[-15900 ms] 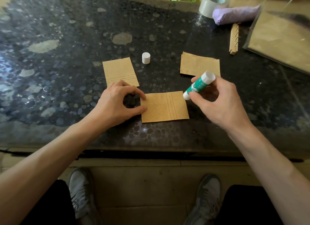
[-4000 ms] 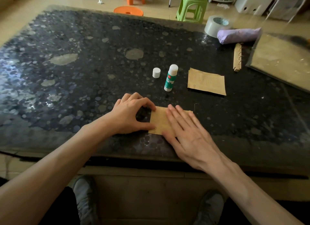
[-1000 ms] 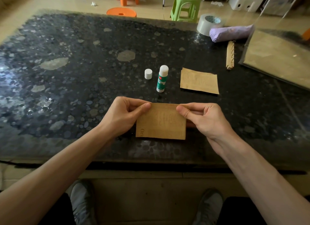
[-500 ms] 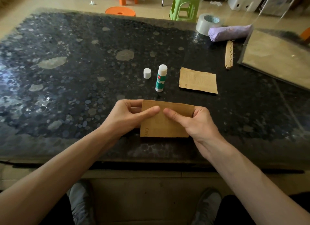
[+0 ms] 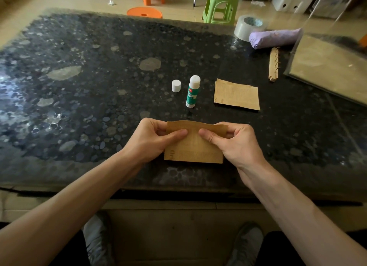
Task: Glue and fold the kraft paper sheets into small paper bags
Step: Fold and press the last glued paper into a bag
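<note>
A folded kraft paper piece (image 5: 193,149) stands tilted near the front edge of the dark stone table (image 5: 79,107). My left hand (image 5: 151,139) pinches its upper left part, thumb on the near face. My right hand (image 5: 236,142) pinches the upper right part the same way. The top edge bows slightly between my hands. A green and white glue stick (image 5: 193,91) stands uncapped behind the paper, its white cap (image 5: 176,85) beside it on the left. A small stack of kraft sheets (image 5: 236,94) lies flat to the right of the glue.
At the back right are a tape roll (image 5: 248,27), a purple rolled bundle (image 5: 275,38), a narrow strip of bound kraft paper (image 5: 273,64) and a clear sleeve of kraft paper (image 5: 329,67). Green (image 5: 220,5) and orange (image 5: 145,12) stools stand beyond the table.
Both hands lifted the paper from flat under my palms and now pinch its top edge, thumbs closer to the middle than a second ago. The top edge has bowed a little.
</note>
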The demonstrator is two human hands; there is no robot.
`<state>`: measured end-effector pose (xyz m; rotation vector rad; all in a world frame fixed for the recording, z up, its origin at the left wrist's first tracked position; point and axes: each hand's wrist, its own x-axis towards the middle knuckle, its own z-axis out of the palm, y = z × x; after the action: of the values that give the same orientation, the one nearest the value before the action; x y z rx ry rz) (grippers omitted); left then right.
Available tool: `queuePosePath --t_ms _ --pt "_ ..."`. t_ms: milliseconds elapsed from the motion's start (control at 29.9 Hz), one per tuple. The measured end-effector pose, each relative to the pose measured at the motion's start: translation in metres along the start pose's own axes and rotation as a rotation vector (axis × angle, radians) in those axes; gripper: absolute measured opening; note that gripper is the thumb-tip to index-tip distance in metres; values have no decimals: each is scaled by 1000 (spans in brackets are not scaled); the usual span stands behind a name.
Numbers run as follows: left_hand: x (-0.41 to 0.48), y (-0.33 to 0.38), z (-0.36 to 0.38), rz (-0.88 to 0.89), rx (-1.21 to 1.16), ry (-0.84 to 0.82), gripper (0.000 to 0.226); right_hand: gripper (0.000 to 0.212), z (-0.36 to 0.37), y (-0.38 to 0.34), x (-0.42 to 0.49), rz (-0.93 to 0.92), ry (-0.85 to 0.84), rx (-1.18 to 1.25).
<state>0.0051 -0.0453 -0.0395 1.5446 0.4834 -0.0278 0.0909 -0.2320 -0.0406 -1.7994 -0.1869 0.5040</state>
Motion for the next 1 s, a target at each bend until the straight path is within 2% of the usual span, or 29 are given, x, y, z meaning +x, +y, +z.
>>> queuePosePath --t_ms 367,668,835,935,1002 --pt "0 4 -5 -37 -6 16 20 22 -12 -3 5 48 -37 90" --pt "-1 4 -6 -23 -106 52 24 16 -18 -5 9 71 58 129" --pt "-2 6 -3 32 -97 52 23 33 -2 -3 -1 119 -60 231" --pt "-6 3 4 6 -125 -27 26 44 7 -2 -4 123 -36 177" --pt "-6 -1 8 -3 -109 -5 25 43 11 -1 -5 119 -15 153"
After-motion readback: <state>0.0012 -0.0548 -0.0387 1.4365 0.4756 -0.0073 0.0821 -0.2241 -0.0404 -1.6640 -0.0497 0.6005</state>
